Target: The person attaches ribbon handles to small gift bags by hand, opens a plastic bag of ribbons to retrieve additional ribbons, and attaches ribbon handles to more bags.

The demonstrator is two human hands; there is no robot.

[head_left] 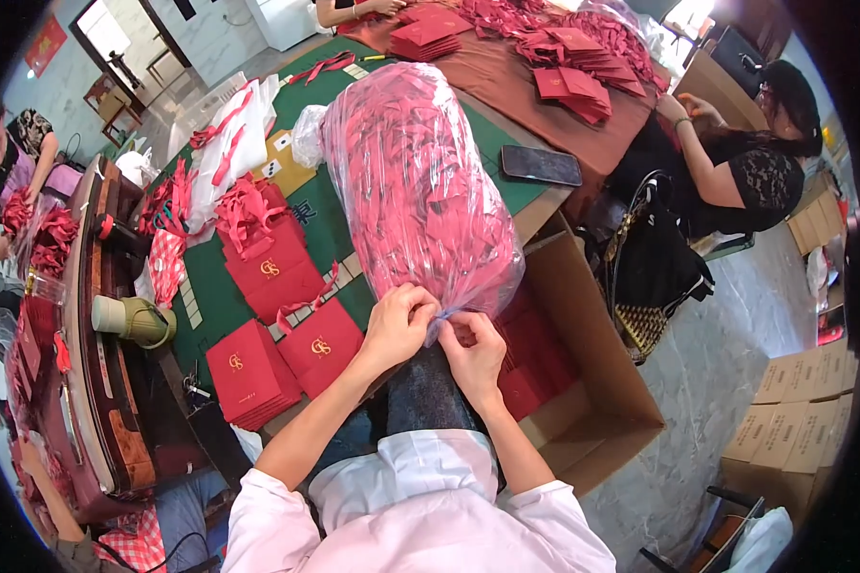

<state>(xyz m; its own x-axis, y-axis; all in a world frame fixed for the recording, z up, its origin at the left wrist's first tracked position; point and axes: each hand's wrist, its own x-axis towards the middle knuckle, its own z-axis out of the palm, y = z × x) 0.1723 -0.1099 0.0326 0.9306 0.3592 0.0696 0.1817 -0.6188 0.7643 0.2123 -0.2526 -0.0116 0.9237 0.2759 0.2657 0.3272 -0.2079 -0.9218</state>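
A large clear plastic bag (420, 181) packed with crumpled red ribbon-like pieces lies in front of me, partly over the green table and reaching to my lap. Its mouth is gathered into a narrow neck on my side, with a bluish-purple strip (441, 317) around it. My left hand (397, 327) pinches at this neck from the left, fingers curled. From the right, my right hand (474, 357) closes thumb and fingers on the same spot. The fingertips of both hands nearly meet, and which end of the strip each one grips is hidden.
Red paper bags (250, 374) stand stacked at left on the green table (506, 134). An open cardboard box (607, 358) holding red bags is at my right. A phone (541, 164) lies beyond it. Co-workers (736, 162) sit around. Cartons (793, 411) are piled far right.
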